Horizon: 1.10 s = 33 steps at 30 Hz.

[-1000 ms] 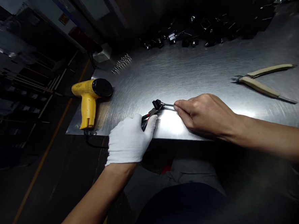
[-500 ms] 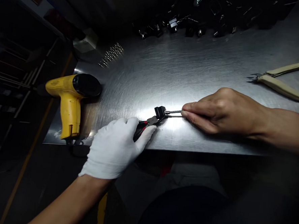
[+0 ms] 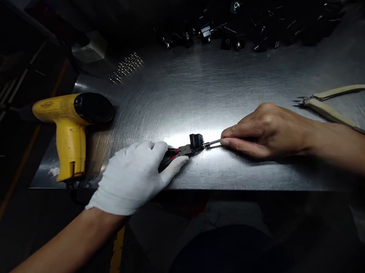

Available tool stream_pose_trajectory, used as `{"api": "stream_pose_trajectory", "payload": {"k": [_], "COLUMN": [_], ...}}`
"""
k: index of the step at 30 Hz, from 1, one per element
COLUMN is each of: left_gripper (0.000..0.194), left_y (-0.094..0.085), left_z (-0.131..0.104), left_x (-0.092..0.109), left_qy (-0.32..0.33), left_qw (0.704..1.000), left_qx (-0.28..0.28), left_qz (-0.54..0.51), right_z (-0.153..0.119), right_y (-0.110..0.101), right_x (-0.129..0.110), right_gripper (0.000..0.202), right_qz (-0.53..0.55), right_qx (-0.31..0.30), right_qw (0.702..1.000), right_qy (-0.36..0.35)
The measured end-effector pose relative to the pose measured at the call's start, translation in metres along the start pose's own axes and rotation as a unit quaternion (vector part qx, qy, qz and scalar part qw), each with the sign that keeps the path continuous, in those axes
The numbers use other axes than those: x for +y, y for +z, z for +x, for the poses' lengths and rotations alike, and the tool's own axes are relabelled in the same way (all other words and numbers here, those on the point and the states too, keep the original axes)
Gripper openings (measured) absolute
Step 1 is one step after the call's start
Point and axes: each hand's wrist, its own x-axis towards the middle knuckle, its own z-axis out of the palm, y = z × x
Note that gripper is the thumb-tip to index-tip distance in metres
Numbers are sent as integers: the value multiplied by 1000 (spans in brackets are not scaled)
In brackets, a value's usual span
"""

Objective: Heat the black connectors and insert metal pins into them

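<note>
My left hand (image 3: 130, 174), in a white glove, is wrapped round pliers (image 3: 184, 150) with black and red handles. The jaws of the pliers are at a small black block (image 3: 196, 141) just above the metal table. A thin metal rod (image 3: 213, 142) extends from the block's right side. Bare fingers of my right hand (image 3: 263, 131) pinch the rod's right end between thumb and forefinger. How the rod meets the block is too small to make out.
A yellow heat gun (image 3: 68, 129) stands on the metal table (image 3: 173, 86) at left. Small metal pins (image 3: 126, 67) and a pale box (image 3: 90, 48) sit behind. Cream-handled cutters (image 3: 332, 110) lie at right. Black parts (image 3: 205, 32) line the back.
The view has shifted, and the heat gun and cutters appear further left. The rod now slopes up to the right from the block, where it was nearly level. Both hands keep their holds.
</note>
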Motion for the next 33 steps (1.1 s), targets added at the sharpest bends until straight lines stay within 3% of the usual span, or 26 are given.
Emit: {"api": "stream_pose_trajectory", "payload": {"k": [2,4,10,14,19,23,27,33], "left_gripper": [55,56,51,49,37,32,35,36], "left_y": [1,2,2,5,20,37,49,54], "left_z": [0,-2,-9,-13,-22,-28,-29,-28], "left_x": [2,5,7,5,3,2,4,10], "left_qy": [-13,-24,-58,-83,-110,-127,-139,-174], "left_qw": [1000,1000,996,987,947,897,871,856], "left_qx": [8,17,52,92,212,331,401,421], "left_qz": [-3,-9,-48,-102,-217,-264,-247,-245], "right_z": [2,2,-3,-2,11,49,112,207], "right_y": [-1,-1,6,11,14,19,21,17], "right_x": [-2,-3,-9,-18,-27,-16,-3,-13], "right_gripper": [23,22,19,27,44,43,32,30], "right_qz": [5,14,144,148,146,104,10,-174], "right_qx": [-18,-3,61,66,71,22,-42,-111], "right_qw": [998,997,988,987,982,983,982,957], "right_qy": [-65,-76,-19,9,95,151,184,203]}}
